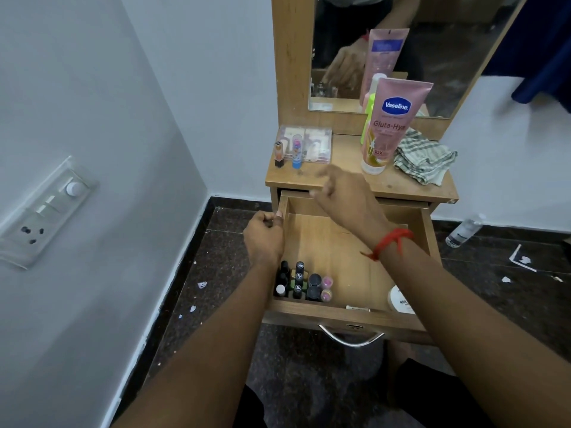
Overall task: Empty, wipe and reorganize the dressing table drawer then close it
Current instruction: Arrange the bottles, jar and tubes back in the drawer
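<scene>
The left hand (264, 237) has its grip pinched on the left wall of the pulled-out drawer (340, 315), thumb inside. The right hand (340, 193) hangs over its far edge, fingers loosely bent and empty. Small bottles (304, 282) stand in the near-left corner. A tube (391, 125) and a cloth (425, 157) sit on the tabletop (346, 152).

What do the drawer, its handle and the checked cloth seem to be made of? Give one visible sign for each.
Drawer: probably laminated board, matt, printed-looking wood grain. Handle: likely polished metal, bright curved highlights. Checked cloth: soft woven fabric, crumpled into folds.
</scene>
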